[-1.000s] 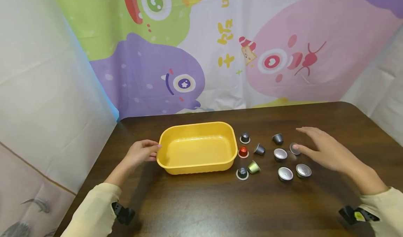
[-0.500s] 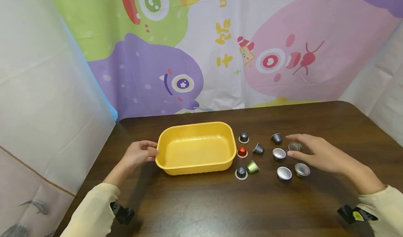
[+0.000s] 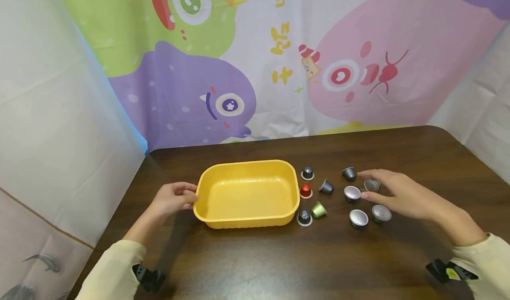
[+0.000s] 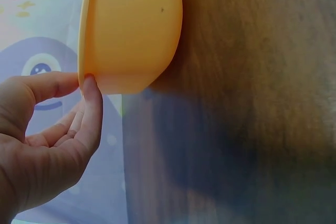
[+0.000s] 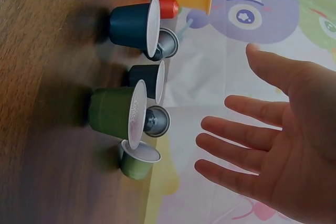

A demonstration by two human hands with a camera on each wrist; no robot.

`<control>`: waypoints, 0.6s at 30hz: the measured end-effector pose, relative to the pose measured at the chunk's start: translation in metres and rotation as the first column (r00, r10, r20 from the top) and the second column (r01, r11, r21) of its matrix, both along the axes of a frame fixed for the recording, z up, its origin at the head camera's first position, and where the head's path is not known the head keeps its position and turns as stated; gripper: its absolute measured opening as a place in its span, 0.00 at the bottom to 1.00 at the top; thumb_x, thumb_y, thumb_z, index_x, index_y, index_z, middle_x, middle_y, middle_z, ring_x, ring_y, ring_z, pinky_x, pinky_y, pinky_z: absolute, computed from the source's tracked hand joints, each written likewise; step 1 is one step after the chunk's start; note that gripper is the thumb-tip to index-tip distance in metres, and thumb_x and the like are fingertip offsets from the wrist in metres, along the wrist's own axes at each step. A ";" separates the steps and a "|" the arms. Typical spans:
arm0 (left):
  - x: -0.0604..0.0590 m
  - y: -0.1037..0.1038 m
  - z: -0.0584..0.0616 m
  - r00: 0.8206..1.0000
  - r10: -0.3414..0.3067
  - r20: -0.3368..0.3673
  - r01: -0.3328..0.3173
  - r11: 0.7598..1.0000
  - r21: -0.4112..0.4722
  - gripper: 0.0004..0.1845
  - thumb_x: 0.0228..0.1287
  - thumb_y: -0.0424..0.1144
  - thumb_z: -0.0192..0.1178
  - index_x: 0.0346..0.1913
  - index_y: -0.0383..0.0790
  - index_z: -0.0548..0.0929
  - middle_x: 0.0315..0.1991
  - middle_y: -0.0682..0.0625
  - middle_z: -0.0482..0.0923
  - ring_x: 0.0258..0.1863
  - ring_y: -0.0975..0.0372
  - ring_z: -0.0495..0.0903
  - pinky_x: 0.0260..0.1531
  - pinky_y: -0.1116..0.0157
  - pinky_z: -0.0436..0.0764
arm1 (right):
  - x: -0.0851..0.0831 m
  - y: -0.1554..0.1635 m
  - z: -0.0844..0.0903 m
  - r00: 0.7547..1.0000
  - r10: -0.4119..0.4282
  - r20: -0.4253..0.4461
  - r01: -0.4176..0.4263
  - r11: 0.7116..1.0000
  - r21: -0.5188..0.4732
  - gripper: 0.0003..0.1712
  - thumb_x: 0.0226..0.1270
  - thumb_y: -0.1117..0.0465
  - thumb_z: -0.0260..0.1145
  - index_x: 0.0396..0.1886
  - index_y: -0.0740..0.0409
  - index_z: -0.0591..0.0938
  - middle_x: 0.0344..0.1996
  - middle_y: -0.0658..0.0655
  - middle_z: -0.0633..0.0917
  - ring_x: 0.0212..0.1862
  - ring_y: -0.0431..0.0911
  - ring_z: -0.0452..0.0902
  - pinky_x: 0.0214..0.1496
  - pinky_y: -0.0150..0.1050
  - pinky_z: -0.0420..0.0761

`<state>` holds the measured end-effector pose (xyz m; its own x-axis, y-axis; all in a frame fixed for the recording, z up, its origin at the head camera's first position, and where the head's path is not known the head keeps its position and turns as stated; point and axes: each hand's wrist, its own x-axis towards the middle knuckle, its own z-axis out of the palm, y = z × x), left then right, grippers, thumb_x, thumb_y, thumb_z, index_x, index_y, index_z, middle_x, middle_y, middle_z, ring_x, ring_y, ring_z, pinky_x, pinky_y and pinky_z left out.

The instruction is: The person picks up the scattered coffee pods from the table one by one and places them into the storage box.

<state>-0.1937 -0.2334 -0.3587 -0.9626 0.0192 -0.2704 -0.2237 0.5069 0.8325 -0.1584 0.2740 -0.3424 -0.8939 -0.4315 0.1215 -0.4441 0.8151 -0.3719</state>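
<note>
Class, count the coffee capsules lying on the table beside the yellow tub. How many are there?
9. Five lie nearest the tub. Four lie further right. A tenth peeks from under the right hand.

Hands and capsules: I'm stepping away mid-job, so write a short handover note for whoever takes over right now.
Left hand: pinches the left rim of the yellow tub.
Right hand: open, fingers spread above the coffee capsules, holding none.
Positions: ten capsules lie on the wooden table to the right of the tub; some stand foil-up, others sit on their foil face or on their side, including a red capsule beside the tub.
Done: nothing is in the tub.
Left: every capsule is still out on the table.
</note>
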 end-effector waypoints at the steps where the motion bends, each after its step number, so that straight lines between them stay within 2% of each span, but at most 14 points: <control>1: 0.002 0.000 0.000 1.000 0.004 0.004 -0.004 1.000 -0.003 0.23 0.61 0.35 0.64 0.56 0.26 0.75 0.42 0.42 0.83 0.32 0.66 0.82 0.41 0.64 0.85 | 0.000 0.000 0.000 1.000 0.007 -0.002 -0.007 1.000 0.002 0.29 0.67 0.47 0.63 0.61 0.59 0.74 0.58 0.59 0.80 0.61 0.56 0.75 0.59 0.57 0.74; 5: 0.008 -0.002 -0.002 0.999 0.023 0.023 -0.023 1.000 0.000 0.24 0.61 0.36 0.63 0.57 0.27 0.75 0.40 0.45 0.84 0.32 0.65 0.82 0.43 0.62 0.85 | 0.000 -0.002 0.002 1.000 0.019 -0.013 -0.019 1.000 0.005 0.28 0.66 0.49 0.64 0.61 0.59 0.74 0.57 0.59 0.81 0.60 0.56 0.76 0.58 0.57 0.74; 10: 0.016 -0.002 -0.003 0.998 0.030 0.050 -0.033 0.998 0.057 0.24 0.62 0.36 0.63 0.58 0.27 0.73 0.39 0.48 0.83 0.32 0.65 0.83 0.43 0.62 0.85 | 0.001 -0.005 0.001 1.000 0.021 -0.009 -0.021 1.000 0.006 0.28 0.67 0.47 0.63 0.61 0.57 0.74 0.58 0.58 0.81 0.60 0.56 0.76 0.59 0.56 0.74; 18: 0.024 -0.003 -0.005 0.996 0.044 0.075 -0.050 0.996 0.079 0.24 0.62 0.36 0.62 0.59 0.29 0.73 0.41 0.46 0.83 0.34 0.63 0.83 0.45 0.62 0.84 | 0.003 -0.007 0.001 0.999 0.042 -0.013 -0.042 0.999 0.018 0.29 0.67 0.47 0.63 0.62 0.57 0.74 0.56 0.59 0.81 0.57 0.56 0.78 0.57 0.56 0.75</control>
